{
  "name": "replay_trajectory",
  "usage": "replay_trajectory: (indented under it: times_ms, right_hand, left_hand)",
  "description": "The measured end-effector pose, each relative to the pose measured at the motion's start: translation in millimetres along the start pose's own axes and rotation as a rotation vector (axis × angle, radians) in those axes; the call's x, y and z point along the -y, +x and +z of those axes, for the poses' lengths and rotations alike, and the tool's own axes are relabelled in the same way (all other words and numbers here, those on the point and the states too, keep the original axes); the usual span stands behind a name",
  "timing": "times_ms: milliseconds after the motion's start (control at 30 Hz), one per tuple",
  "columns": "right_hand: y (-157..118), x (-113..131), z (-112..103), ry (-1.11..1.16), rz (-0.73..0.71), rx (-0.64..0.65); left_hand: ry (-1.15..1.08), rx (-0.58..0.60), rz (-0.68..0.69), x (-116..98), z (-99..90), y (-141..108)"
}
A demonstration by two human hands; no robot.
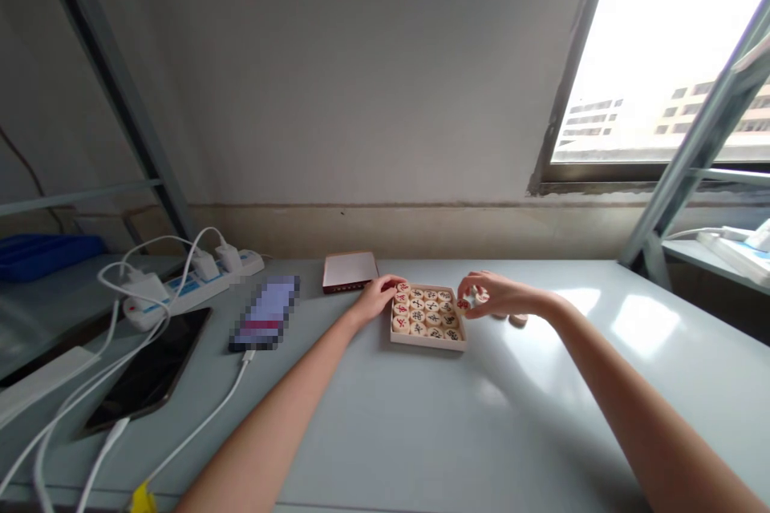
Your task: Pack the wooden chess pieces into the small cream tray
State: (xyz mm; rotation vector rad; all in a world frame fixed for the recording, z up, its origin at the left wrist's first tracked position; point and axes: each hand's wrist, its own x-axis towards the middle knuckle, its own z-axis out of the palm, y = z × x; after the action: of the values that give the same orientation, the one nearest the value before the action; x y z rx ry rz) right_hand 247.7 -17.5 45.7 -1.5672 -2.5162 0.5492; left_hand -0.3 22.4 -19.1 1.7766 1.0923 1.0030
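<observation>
A shallow open box [428, 342] holds rows of round wooden Chinese chess pieces [431, 306], red-marked in the left column and mostly black-marked elsewhere. My left hand [378, 298] is closed at the box's back left corner, its fingertips beside a red-marked piece [403, 288]. Between the thumb and fingers of my right hand [496, 294] is a red-marked chess piece [463, 304], at the box's right edge. Another piece [481, 296] shows behind those fingers. More loose pieces [518, 320] lie under the right hand, partly hidden by it.
The box lid [350, 270] lies behind my left hand. Leftward are a phone [268, 313] on a cable, a dark tablet-like device [150, 369], and a power strip [198, 285] with white chargers and looping cables. A wall and metal frame posts [653, 244] bound the desk.
</observation>
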Motion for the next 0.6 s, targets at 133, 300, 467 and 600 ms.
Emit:
replay_trajectory:
  times_ms: [133,300,467,600]
  right_hand:
    - [-3.2,-25.5,-2.7,-0.058,0.169,0.023]
    - [-0.6,-19.1,2.1,-0.068,0.085,0.021]
    - [-0.6,-14.8,1.4,-0.131,0.089,-0.003]
    - [3.6,-7.2,2.8,0.032,-0.048,-0.062]
  left_hand:
    - [-0.015,-0.002,-0.008,0.2,0.3,0.1]
    - [-0.027,0.007,-0.022,0.0,0.0,-0.4]
    - [-0.031,0.003,-0.023,-0.9,-0.1,-0.7]
    - [-0.035,0.016,-0.036,-3.8,-1.4,-1.7]
